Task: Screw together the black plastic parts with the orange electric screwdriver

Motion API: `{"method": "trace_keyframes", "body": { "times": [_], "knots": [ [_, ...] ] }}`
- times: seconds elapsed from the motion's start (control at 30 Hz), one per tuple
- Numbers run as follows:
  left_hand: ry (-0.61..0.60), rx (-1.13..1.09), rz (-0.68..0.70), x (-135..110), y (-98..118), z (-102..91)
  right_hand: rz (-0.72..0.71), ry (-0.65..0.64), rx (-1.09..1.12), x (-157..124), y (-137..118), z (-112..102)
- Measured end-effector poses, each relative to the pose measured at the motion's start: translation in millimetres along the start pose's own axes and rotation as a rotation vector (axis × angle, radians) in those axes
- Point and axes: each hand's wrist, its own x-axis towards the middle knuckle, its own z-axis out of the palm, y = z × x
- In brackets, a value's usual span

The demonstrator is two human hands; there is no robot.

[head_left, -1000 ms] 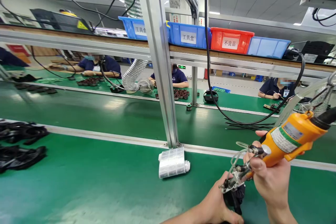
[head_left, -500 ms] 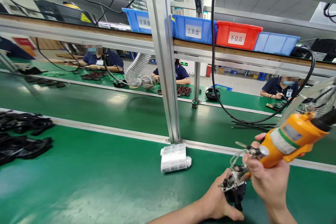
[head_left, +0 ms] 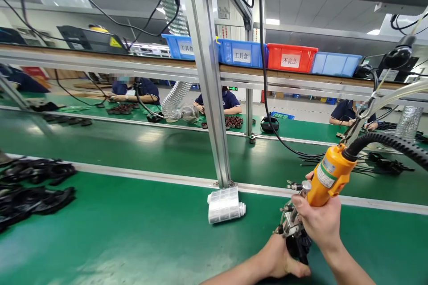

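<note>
While black parts sit heaped at far left and a roll of labels lies by the aluminium post, my left hand clasps a small black part on the green mat; my right hand grips the orange screwdriver, tip down on it.

The orange electric screwdriver stands tilted, its metal tip assembly pointing down onto a small black part. The black part sits on the green bench, right of the label roll.
</note>
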Motion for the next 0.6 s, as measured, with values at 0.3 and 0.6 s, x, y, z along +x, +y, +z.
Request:
{"method": "trace_keyframes", "body": {
  "times": [0.3,0.6],
  "knots": [
    [0.008,-0.160,-0.040,0.0,-18.9,-50.3,-0.153,0.322,0.125,28.5,-2.3,-67.6],
    [0.297,-0.125,-0.047,0.4,-24.2,-28.1,0.034,0.265,0.015,43.3,12.5,-69.4]
  ]
}}
